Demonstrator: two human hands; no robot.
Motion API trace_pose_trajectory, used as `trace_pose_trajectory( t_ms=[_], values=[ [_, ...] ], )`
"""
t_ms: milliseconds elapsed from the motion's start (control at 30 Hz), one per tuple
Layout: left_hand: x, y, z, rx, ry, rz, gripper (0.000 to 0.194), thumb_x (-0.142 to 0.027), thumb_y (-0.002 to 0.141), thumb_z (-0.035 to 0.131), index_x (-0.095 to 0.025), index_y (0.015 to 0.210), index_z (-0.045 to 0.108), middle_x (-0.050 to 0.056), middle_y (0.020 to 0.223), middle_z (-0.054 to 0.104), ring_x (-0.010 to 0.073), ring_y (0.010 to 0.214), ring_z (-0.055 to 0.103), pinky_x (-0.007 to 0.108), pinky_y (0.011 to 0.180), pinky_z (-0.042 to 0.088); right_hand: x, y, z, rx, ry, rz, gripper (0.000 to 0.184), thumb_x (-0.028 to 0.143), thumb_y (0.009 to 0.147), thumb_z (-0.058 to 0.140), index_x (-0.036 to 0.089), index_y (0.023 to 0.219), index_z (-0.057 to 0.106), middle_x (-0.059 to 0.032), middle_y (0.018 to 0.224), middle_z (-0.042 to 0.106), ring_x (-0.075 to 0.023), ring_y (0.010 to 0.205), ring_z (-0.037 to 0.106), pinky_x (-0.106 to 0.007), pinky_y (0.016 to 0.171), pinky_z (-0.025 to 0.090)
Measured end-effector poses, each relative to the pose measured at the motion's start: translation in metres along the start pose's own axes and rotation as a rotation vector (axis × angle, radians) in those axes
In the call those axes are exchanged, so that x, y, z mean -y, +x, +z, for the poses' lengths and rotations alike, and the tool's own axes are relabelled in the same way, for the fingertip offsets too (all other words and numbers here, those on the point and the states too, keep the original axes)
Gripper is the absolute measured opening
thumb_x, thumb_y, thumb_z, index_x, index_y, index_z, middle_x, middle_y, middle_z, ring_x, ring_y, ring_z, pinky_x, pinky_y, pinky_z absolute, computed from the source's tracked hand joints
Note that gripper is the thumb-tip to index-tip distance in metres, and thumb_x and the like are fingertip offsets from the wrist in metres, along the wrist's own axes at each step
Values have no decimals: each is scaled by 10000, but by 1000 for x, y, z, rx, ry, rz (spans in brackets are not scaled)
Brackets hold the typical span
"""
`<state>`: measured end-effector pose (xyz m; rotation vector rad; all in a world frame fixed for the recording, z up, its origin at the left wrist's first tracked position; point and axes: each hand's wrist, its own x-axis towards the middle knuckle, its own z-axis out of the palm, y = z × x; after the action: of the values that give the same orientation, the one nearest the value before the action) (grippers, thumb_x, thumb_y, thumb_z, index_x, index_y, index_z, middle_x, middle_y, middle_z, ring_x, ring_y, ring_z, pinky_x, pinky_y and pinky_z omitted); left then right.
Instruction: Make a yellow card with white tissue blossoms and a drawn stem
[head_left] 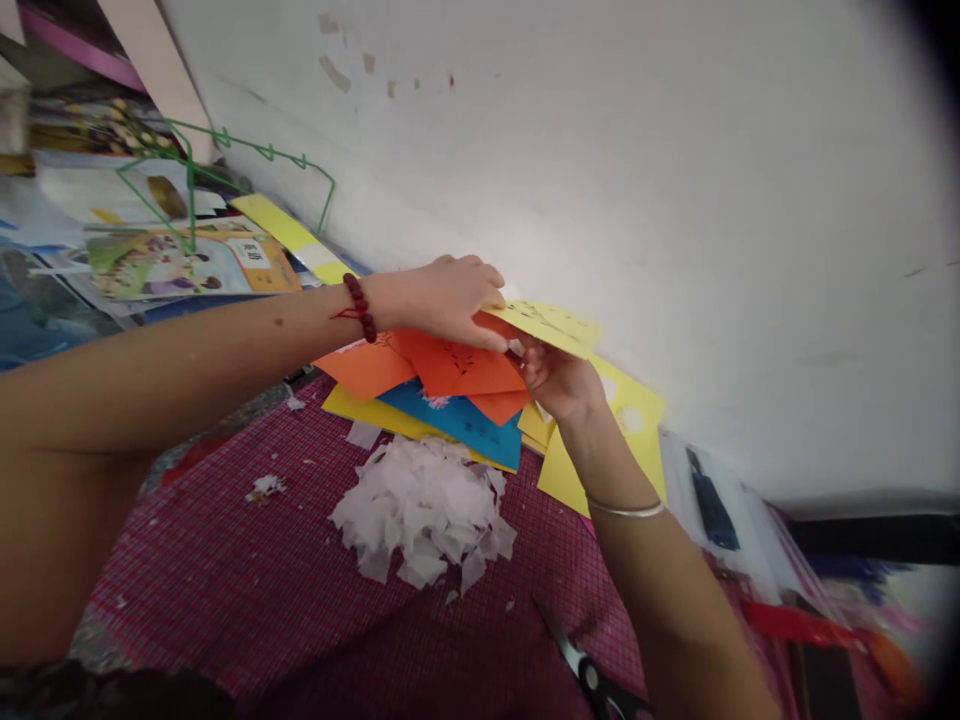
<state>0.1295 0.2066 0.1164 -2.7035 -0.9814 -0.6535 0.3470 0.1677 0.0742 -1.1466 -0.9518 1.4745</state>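
A yellow card point(559, 325) with dark branch-like drawing is raised near the wall. My left hand point(450, 300), wearing dark red beads, has its thumb and fingers around the card's left end, where some orange paper also shows. From below, my right hand point(562, 378) grips the same card, its curled fingers partly hidden under it. Orange cards point(457, 362) with similar drawing lie beneath my left hand, over a blue card point(472, 425) and yellow sheets. In front of this stack is a heap of torn white paper pieces point(427, 510).
Scissors point(581, 665) lie at the near edge of the red checked cloth point(300, 580). A green wire rack point(262, 152) and a picture-covered book point(195, 262) are at the left. Another yellow sheet point(637, 420) rests against the white wall point(675, 200). Small paper scraps point(266, 487) dot the cloth.
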Motion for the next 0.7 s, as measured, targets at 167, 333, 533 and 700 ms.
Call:
trace_pose_trajectory(
  t_ms=[167, 333, 533, 700],
  values=[
    [-3, 13, -4, 10, 181, -20, 226, -230, 885, 522, -130, 868, 724, 62, 1326, 586, 296, 1294, 452, 464, 1062, 343, -23, -3, -13, 135, -443, -245, 219, 362, 888, 496, 248, 1056, 578, -62, 1151, 674, -146, 831, 669, -323, 764, 571],
    [5, 30, -7, -81, 221, -67, 184, -170, 852, 556, -127, 895, 729, 80, 1359, 574, 282, 1274, 444, 442, 1045, 363, -65, -9, -19, 237, -1429, -644, 419, 200, 771, 626, 188, 1189, 623, -153, 1345, 579, -326, 1237, 529, -520, 1036, 420],
    [-4, 29, -12, -104, 242, -95, 159, -170, 843, 572, -120, 859, 722, 109, 1225, 606, 303, 1176, 492, 408, 893, 413, -65, 12, -9, 24, -1579, -852, 186, 209, 911, 471, 195, 915, 656, -127, 989, 674, -276, 959, 591, -420, 865, 456],
    [-12, 23, -12, 47, 182, -114, 293, -223, 939, 449, -113, 853, 707, 108, 926, 660, 217, 841, 595, 316, 681, 357, -29, 29, -20, -399, -1243, -835, 208, 336, 918, 469, 236, 737, 483, -74, 814, 596, -226, 793, 542, -356, 714, 424]
  ],
)
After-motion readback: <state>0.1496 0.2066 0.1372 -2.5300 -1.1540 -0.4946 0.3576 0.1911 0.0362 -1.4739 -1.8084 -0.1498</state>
